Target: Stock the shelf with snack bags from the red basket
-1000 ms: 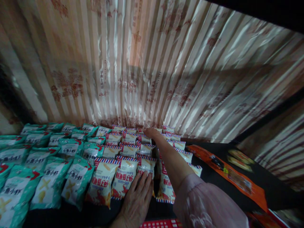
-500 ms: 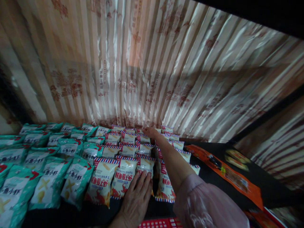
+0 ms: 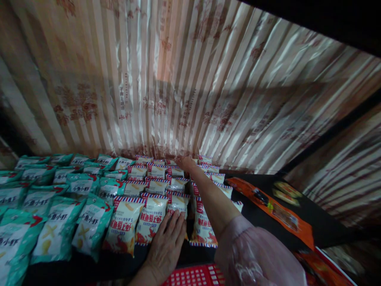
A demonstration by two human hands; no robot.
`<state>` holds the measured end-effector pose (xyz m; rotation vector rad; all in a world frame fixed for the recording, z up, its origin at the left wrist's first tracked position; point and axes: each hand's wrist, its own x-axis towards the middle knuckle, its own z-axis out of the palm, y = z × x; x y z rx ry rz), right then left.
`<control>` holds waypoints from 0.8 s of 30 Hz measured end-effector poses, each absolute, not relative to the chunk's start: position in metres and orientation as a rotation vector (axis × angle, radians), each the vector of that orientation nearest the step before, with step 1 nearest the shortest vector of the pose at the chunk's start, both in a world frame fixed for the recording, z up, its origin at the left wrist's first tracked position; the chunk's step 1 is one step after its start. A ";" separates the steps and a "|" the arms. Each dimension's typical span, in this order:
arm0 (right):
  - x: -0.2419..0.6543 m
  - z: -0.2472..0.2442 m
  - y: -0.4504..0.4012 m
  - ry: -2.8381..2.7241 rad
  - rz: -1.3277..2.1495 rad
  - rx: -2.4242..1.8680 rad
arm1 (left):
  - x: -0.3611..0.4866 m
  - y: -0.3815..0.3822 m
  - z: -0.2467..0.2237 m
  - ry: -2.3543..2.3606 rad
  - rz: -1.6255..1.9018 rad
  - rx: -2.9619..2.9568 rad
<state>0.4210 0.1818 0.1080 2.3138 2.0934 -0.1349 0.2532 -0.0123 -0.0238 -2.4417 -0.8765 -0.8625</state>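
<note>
Cream plastic snack packets with red-and-blue striped edges stand in rows on a black shelf. At their front, the left hand lies flat, fingers extended and nearly together. The right hand reaches over them to their back row; its grip cannot be told. Left of them are teal-and-white plastic packets; right, a long orange plastic packet; below, a red perforated plastic basket.

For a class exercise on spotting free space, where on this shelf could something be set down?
Bare black shelf borders the orange packet on both sides; a narrow strip separates cream bags from the red basket. Teal bags and cream ones crowd left and middle.
</note>
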 end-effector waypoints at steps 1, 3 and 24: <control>0.421 0.113 0.179 2.076 -0.096 2.353 | 0.253 -0.012 -0.024 -0.878 -0.848 -2.450; 0.422 0.122 0.171 2.069 -0.019 2.446 | 0.253 -0.012 -0.024 -0.865 -0.839 -2.449; 0.458 0.048 -0.081 2.831 0.224 2.802 | 0.265 -0.042 0.002 -0.763 -0.835 -2.494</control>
